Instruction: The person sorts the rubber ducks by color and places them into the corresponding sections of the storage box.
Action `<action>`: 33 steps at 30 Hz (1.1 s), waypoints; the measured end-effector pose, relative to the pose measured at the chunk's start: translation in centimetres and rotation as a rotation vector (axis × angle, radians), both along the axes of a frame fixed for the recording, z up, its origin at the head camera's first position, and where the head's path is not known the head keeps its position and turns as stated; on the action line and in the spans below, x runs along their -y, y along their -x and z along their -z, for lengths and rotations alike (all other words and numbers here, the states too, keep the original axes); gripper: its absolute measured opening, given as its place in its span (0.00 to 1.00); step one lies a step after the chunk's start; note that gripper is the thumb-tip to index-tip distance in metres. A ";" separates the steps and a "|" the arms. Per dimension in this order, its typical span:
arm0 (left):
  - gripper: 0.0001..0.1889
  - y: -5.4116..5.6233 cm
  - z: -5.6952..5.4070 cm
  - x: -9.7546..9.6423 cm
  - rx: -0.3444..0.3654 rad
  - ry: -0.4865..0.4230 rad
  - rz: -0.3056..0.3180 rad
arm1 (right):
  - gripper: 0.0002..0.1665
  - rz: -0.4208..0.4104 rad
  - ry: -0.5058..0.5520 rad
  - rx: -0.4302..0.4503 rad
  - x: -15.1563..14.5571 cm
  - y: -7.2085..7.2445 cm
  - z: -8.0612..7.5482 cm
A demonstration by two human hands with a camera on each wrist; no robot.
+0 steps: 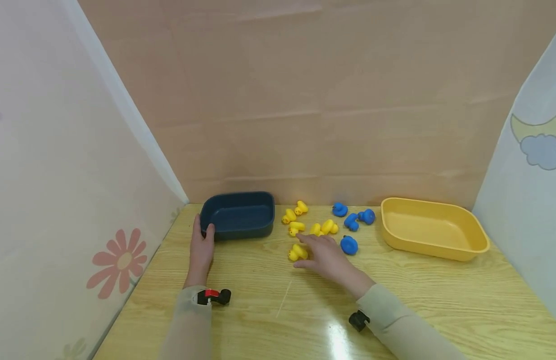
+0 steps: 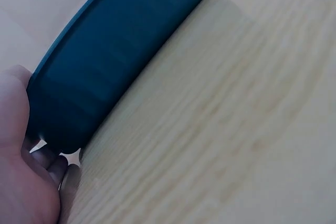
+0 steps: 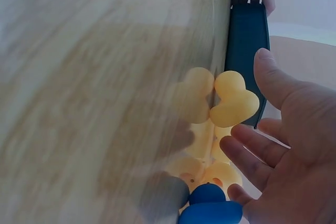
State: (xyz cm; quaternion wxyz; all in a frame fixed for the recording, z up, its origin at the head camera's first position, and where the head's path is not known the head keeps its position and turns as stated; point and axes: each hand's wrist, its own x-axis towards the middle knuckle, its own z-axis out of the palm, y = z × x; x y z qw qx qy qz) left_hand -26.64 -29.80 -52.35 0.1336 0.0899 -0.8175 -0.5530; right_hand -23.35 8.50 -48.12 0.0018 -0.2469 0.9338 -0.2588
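Head view, from the left: I have the left hand (image 1: 201, 250) gripping the near-left corner of a dark blue, rounded rectangular plastic tub (image 1: 241, 233). Right of it, the nearest glossy yellow toy duck (image 1: 298, 252) is on the pale wood-grain table (image 1: 250, 300), between the parted thumb and fingers of the right hand (image 1: 327, 256), which grasps nothing. I'd pinch across its body, knuckles clear of the small rounded blue toy (image 1: 349, 245); the rounded yellow plastic tub (image 1: 431, 251) stands farthest right.
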 end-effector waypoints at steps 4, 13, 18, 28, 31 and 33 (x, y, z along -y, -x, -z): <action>0.40 0.2 0.1 0.1 0.012 0.000 0.010 | 0.46 -0.002 -0.003 -0.001 0.0 0.1 0.4; 0.40 0.3 0.1 0.1 0.015 0.018 0.013 | 0.43 -0.006 -0.031 -0.034 0.1 0.5 0.9; 0.40 0.4 0.0 0.0 0.007 0.030 0.022 | 0.40 0.000 -0.048 -0.043 0.2 0.7 0.9; 0.40 0.6 0.2 0.1 -0.006 0.034 0.028 | 0.32 0.017 -0.077 -0.082 0.8 0.8 1.1; 0.40 0.6 0.2 0.2 -0.001 0.034 0.029 | 0.28 0.023 -0.088 -0.108 0.9 0.8 1.2; 0.40 0.6 0.2 0.2 0.003 0.036 0.028 | 0.26 0.025 -0.092 -0.121 1.0 0.8 1.3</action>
